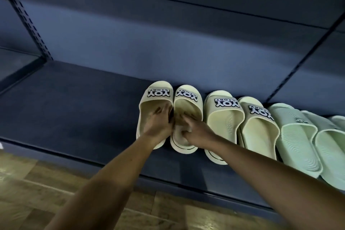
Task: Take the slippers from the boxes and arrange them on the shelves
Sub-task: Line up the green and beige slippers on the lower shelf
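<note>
A pair of cream slippers with black "YOY STORY" straps stands on the dark blue shelf (78, 117), toes to the back. My left hand (158, 124) lies in the left slipper (158, 92): fingers on the footbed, thumb down over its inner edge, gripping that wall. My right hand (196, 129) holds the right slipper (186, 95) near the heel, fingers curled on its footbed and inner edge. The two slippers touch side by side.
To the right stand a second cream pair (225, 123) and pale green slippers (298, 136), running off the right edge. The shelf's left half is bare. A slotted upright (24, 17) rises at the left, and wood floor (56, 192) lies below the shelf's front edge.
</note>
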The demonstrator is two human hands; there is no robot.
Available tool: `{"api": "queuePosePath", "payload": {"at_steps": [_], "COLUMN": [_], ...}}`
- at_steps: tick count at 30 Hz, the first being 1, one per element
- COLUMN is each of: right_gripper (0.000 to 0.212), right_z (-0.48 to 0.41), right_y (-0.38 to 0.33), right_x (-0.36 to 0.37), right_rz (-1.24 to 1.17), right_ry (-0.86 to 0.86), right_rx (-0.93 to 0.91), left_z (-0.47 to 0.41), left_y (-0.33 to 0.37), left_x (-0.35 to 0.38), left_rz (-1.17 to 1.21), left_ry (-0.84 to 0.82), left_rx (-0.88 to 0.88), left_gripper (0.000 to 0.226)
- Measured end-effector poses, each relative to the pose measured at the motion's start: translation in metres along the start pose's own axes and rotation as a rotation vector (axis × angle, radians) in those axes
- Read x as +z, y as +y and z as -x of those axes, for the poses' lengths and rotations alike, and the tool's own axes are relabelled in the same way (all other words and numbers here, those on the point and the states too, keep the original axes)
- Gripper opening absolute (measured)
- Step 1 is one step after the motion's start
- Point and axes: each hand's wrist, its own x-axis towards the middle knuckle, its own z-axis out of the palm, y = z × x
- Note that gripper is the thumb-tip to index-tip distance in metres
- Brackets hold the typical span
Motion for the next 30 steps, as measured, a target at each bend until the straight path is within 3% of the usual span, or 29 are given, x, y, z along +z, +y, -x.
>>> {"api": "queuePosePath", "payload": {"at_steps": [4,8,12,20,23,27,28,30], "right_gripper": [0.063,0.061,0.060,0.050,0.052,0.050,0.048,0.047], "right_z": [0.031,0.069,0.130,0.318,0.400,0.521,0.533,0.620], "right_y": [0.012,0.033,0.063,0.176,0.227,0.292,0.298,0.334], "right_x": [-0.016,-0.057,-0.105,-0.213,-0.253,-0.301,-0.307,-0.331], "right_rz": [-0.038,0.000,0.040,0.165,0.196,0.344,0.375,0.426], "right_ry": [0.067,0.112,0.153,0.324,0.323,0.345,0.340,0.373], "right_rx": [-0.024,-0.010,0.027,0.043,0.141,0.286,0.289,0.412], "left_z": [0.033,0.037,0.053,0.093,0.108,0.141,0.145,0.173], "left_y": [0.022,0.075,0.157,0.385,0.480,0.613,0.623,0.709], "left_x": [0.008,-0.010,-0.018,0.029,0.067,0.121,0.125,0.168], "left_rz": [-0.056,-0.109,-0.100,-0.107,-0.098,-0.028,-0.021,0.031], "left_ry": [-0.020,0.007,-0.066,-0.114,-0.183,-0.254,-0.249,-0.303], "left_rx": [-0.056,0.077,0.209,0.634,0.805,1.026,1.047,1.133], "left_gripper": [0.050,0.045,0.037,0.045,0.038,0.050,0.048,0.037]}}
